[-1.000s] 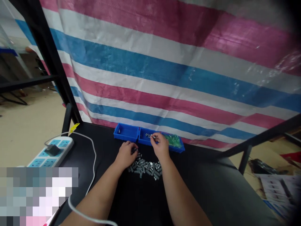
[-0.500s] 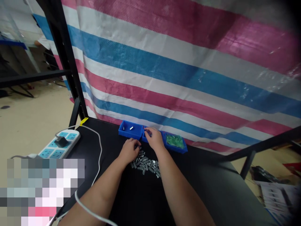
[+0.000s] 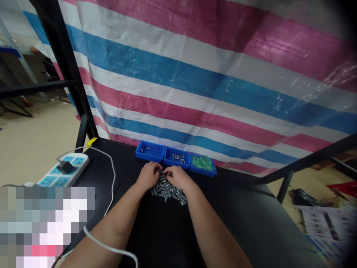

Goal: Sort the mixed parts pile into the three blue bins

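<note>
A pile of small grey metal cylinders (image 3: 168,191), several with shiny silver ends, lies on the black tabletop. My left hand (image 3: 148,176) rests at the pile's upper left edge, fingers curled and closed around something small and dark that I cannot make out. Close beside it, my right hand (image 3: 178,176) bends over the top of the pile. Its thumb and fingers come together near the left fingertips; what they pinch is hidden. Behind the hands stands a blue middle tray (image 3: 167,160) holding small silver pieces (image 3: 178,158).
A blue left tray (image 3: 152,156) has a couple of small cylinders in it. Green material fills a blue right tray (image 3: 205,172). Leftward, a white power strip (image 3: 83,163) and a white cable (image 3: 113,178) lie on the table. A striped sheet (image 3: 178,93) hangs behind.
My right hand has come back from the middle tray to the pile beside my left hand, uncovering the silver pieces in that tray. The view has shifted slightly.
</note>
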The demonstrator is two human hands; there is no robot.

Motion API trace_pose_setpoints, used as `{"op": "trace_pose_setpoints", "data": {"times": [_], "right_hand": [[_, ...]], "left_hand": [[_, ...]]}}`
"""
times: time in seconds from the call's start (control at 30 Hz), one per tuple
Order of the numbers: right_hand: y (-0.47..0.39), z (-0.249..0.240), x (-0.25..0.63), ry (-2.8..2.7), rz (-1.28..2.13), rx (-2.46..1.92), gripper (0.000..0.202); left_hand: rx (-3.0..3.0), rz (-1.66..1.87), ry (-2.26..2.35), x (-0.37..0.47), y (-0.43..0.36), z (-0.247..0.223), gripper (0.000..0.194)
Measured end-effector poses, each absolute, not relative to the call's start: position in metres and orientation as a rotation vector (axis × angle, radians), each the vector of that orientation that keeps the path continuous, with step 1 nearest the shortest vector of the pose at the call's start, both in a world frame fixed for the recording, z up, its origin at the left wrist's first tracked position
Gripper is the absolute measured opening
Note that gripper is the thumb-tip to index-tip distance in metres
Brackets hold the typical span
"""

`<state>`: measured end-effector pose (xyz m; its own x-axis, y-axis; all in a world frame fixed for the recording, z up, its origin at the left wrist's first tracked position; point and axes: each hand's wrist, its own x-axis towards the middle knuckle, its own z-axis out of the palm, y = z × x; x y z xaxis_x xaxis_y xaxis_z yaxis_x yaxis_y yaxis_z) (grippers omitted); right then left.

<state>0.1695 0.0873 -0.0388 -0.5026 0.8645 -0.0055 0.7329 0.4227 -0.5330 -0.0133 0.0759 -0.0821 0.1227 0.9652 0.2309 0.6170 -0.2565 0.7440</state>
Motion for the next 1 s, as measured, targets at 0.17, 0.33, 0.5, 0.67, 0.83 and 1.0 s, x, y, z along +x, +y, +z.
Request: {"op": "trace_pose_setpoints", "data": {"times": [0.17,0.33,0.5,0.67,0.83,1.0], "right_hand": [[0.094,-0.042,0.174,-2.459,0.85,-1.317,0.043],[0.1,-0.039,0.17,-2.542,0.877,-1.334,0.04],[0.105,-0.035,0.165,-2.6,0.787,-1.37,0.029],[0.109,-0.032,0.177,-2.61,0.825,-1.4,0.023],[0.114,-0.038,0.196,-2.455,1.011,-1.393,0.022],[0.114,-0.039,0.204,-2.316,1.07,-1.377,0.02]], "left_hand": [[1.928,0.973,1.519,-0.013,0.076,-0.083,0.023],[1.931,0.981,1.521,-0.014,0.077,-0.083,0.021],[1.929,0.987,1.524,-0.014,0.077,-0.084,0.019],[1.92,0.982,1.533,-0.014,0.077,-0.082,0.017],[1.903,0.993,1.541,-0.013,0.076,-0.08,0.015],[1.895,0.991,1.547,-0.012,0.076,-0.079,0.014]]}}
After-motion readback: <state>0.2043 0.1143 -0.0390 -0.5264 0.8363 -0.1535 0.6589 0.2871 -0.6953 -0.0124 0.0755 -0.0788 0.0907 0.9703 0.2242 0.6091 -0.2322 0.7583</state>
